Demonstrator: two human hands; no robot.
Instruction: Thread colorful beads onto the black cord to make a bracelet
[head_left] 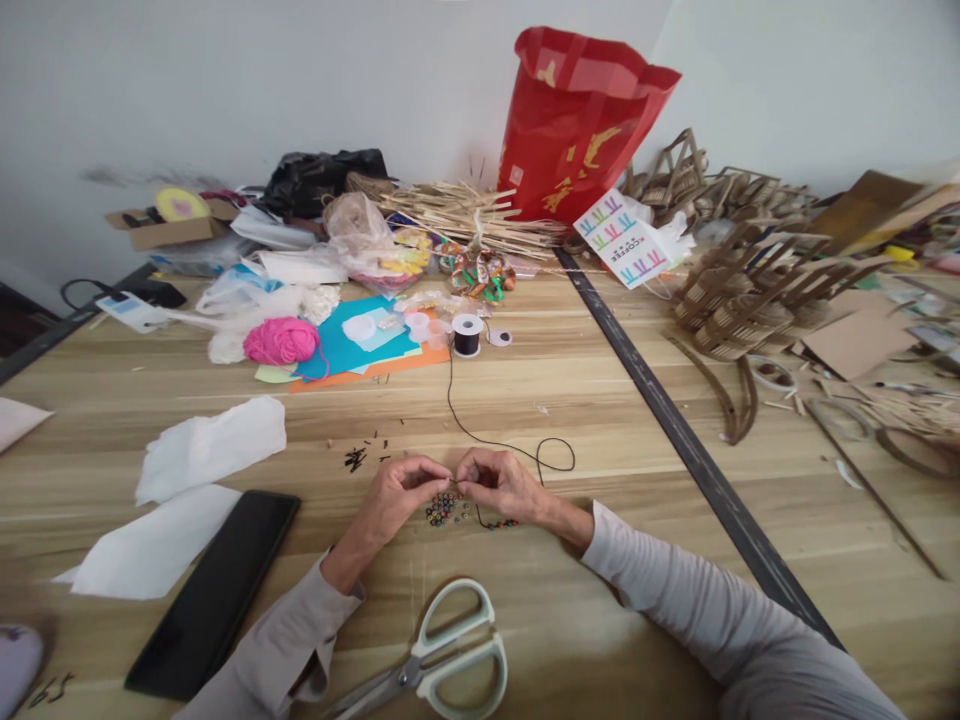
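At the lower centre of the frame I have both hands drawn together over the worktop (600, 420), fingertips nearly meeting. My left hand (397, 495) is pinched shut on something tiny, most likely a bead, though it is too small for me to be sure; my right hand (501, 484) is pinched on the end of the black cord (480, 437), which loops to the right of my knuckles and runs up to the spool (466, 335) at the centre of the frame. Just below my fingers lies the small cluster of coloured beads (442, 508), with a short strung run beside it under my right hand. To do this threading well, I judge I should keep the cord tip short and stiff between my fingers, bring the bead hole straight onto it, and leave slack in the loop. The scissors (442, 665) lie at the bottom edge, a dark phone (217, 590) at lower left.
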